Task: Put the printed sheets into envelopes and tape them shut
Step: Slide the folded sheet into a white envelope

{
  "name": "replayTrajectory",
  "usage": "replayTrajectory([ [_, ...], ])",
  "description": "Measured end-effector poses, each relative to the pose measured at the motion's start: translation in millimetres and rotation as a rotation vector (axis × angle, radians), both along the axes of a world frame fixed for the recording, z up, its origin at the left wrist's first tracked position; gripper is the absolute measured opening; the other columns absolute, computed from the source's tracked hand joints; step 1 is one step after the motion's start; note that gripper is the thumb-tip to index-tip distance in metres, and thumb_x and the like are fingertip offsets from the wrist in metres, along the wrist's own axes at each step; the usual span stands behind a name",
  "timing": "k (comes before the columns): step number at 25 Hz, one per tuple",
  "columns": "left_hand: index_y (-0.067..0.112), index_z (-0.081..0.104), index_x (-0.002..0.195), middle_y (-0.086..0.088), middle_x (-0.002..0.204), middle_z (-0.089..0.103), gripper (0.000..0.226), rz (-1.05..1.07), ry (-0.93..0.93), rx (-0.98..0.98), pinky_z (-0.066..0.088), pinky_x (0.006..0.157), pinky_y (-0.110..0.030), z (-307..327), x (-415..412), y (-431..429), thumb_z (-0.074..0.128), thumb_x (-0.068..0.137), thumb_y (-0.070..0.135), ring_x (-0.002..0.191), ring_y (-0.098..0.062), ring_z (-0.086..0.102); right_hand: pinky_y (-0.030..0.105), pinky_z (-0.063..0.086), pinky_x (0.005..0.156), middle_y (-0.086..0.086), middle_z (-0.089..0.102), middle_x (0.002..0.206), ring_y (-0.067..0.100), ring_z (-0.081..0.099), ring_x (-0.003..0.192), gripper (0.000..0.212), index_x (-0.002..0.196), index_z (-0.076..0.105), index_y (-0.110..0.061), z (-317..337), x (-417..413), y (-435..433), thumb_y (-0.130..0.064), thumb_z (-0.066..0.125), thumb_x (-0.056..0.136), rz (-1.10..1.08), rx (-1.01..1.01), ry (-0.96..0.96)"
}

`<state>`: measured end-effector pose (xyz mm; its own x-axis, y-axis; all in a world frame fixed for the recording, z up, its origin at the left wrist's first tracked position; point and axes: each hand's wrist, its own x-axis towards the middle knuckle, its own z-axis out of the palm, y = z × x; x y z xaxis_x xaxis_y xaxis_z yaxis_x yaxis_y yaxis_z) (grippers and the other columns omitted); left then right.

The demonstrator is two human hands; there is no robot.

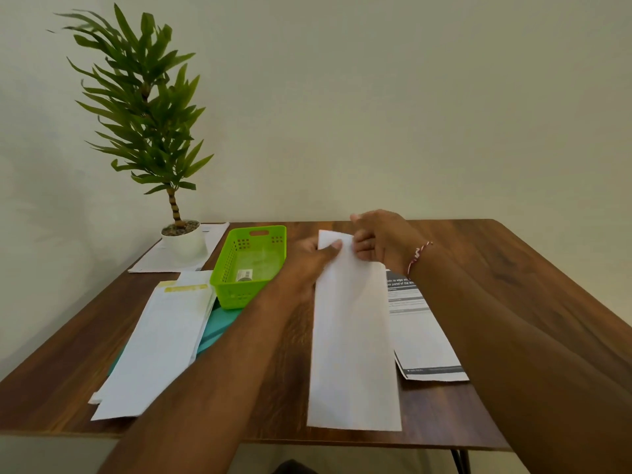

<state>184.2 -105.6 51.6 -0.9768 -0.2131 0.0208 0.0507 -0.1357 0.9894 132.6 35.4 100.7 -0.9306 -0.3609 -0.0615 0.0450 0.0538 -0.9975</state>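
Observation:
A long white envelope (pixel 354 340) lies lengthwise on the wooden table (pixel 496 268), its near end at the front edge. My left hand (pixel 313 256) pinches its far end from the left, thumb on top. My right hand (pixel 381 241) grips the same far end from the right, fingers curled over the flap. A printed sheet (pixel 424 333) with grey bands lies partly under the envelope's right side. A stack of white envelopes (pixel 157 343) with a yellow strip rests at the left.
A green plastic basket (pixel 251 265) holding a small item stands behind the stack. A teal folder (pixel 219 328) lies beneath the stack. A potted plant (pixel 181 239) sits on papers at the back left corner. The wall is right behind the table.

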Motion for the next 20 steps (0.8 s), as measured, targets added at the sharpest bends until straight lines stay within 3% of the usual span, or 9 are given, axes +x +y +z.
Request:
replayTrajectory([
  [2, 0.004, 0.065, 0.098, -0.02, 0.101, 0.069, 0.01, 0.034, -0.067, 0.186, 0.056, 0.083, -0.048, -15, -4, -12, 0.06, 0.092, 0.01, 0.086, -0.032, 0.067, 0.037, 0.051, 0.075, 0.008, 0.063, 0.091, 0.019, 0.057, 0.078, 0.028, 0.094, 0.064, -0.005, -21, -11, 5, -0.025, 0.075, 0.077, -0.082, 0.235, 0.17],
  [4, 0.004, 0.064, 0.098, -0.018, 0.098, 0.07, 0.011, 0.061, -0.126, 0.283, 0.058, 0.077, -0.043, -27, -9, -22, 0.062, 0.09, 0.011, 0.079, -0.028, 0.069, 0.044, 0.052, 0.087, 0.007, 0.069, 0.109, 0.028, 0.064, 0.098, 0.039, 0.106, 0.066, -0.01, -42, -18, 9, -0.023, 0.079, 0.072, 0.011, 0.234, 0.027],
  [7, 0.002, 0.063, 0.103, -0.017, 0.099, 0.07, 0.016, 0.08, -0.208, 0.266, 0.056, 0.077, -0.042, -42, -18, -32, 0.063, 0.09, 0.011, 0.082, -0.029, 0.068, 0.04, 0.056, 0.073, 0.018, 0.072, 0.106, 0.029, 0.069, 0.084, 0.019, 0.094, 0.067, -0.009, -67, -30, 13, -0.001, 0.071, 0.078, -0.011, 0.056, -0.151],
  [9, 0.001, 0.063, 0.097, -0.02, 0.098, 0.069, 0.01, 0.115, -0.267, 0.201, 0.055, 0.079, -0.042, -55, -26, -32, 0.064, 0.088, 0.006, 0.08, -0.03, 0.066, 0.037, 0.057, 0.069, 0.016, 0.072, 0.098, 0.025, 0.068, 0.078, 0.015, 0.085, 0.066, -0.012, -79, -34, 11, 0.001, 0.071, 0.078, -0.071, 0.107, -0.139],
  [11, -0.002, 0.062, 0.091, -0.023, 0.096, 0.067, 0.008, 0.183, -0.315, 0.098, 0.054, 0.08, -0.044, -73, -33, -27, 0.067, 0.085, 0.002, 0.074, -0.028, 0.064, 0.042, 0.059, 0.076, 0.014, 0.07, 0.093, 0.026, 0.067, 0.081, 0.014, 0.087, 0.067, -0.011, -98, -37, 6, -0.005, 0.075, 0.077, -0.116, 0.294, -0.06],
  [12, -0.003, 0.062, 0.089, -0.021, 0.093, 0.066, 0.012, 0.237, -0.34, 0.005, 0.055, 0.08, -0.045, -85, -35, -24, 0.07, 0.082, 0.002, 0.073, -0.026, 0.063, 0.044, 0.058, 0.081, 0.013, 0.069, 0.092, 0.028, 0.067, 0.085, 0.018, 0.091, 0.069, -0.008, -112, -37, 4, -0.009, 0.077, 0.075, -0.123, 0.417, -0.02],
  [14, 0.001, 0.06, 0.092, -0.01, 0.09, 0.064, 0.025, 0.358, -0.386, -0.3, 0.05, 0.078, -0.033, -109, -38, -19, 0.077, 0.078, 0.012, 0.077, -0.024, 0.06, 0.043, 0.057, 0.086, 0.011, 0.069, 0.096, 0.028, 0.067, 0.092, 0.028, 0.097, 0.071, -0.006, -142, -40, -1, -0.018, 0.08, 0.073, -0.131, 0.645, 0.037],
  [17, 0.015, 0.052, 0.12, -0.006, 0.121, 0.057, 0.052, 0.469, -0.417, -0.848, 0.042, 0.09, -0.033, -145, -36, -7, 0.074, 0.077, 0.034, 0.111, -0.028, 0.054, 0.032, 0.051, 0.093, 0.005, 0.068, 0.111, 0.024, 0.063, 0.104, 0.032, 0.103, 0.07, -0.015, -174, -36, -3, -0.026, 0.078, 0.074, -0.12, 0.824, 0.122],
  [20, 0.027, 0.051, 0.127, -0.005, 0.139, 0.044, 0.039, 0.459, -0.393, -1.31, 0.031, 0.1, -0.042, -164, -45, 15, 0.056, 0.09, 0.038, 0.127, -0.028, 0.038, 0.034, 0.046, 0.099, 0.004, 0.061, 0.123, 0.025, 0.058, 0.112, 0.033, 0.109, 0.07, -0.02, -184, -39, -3, -0.03, 0.072, 0.078, -0.087, 0.915, 0.222],
])
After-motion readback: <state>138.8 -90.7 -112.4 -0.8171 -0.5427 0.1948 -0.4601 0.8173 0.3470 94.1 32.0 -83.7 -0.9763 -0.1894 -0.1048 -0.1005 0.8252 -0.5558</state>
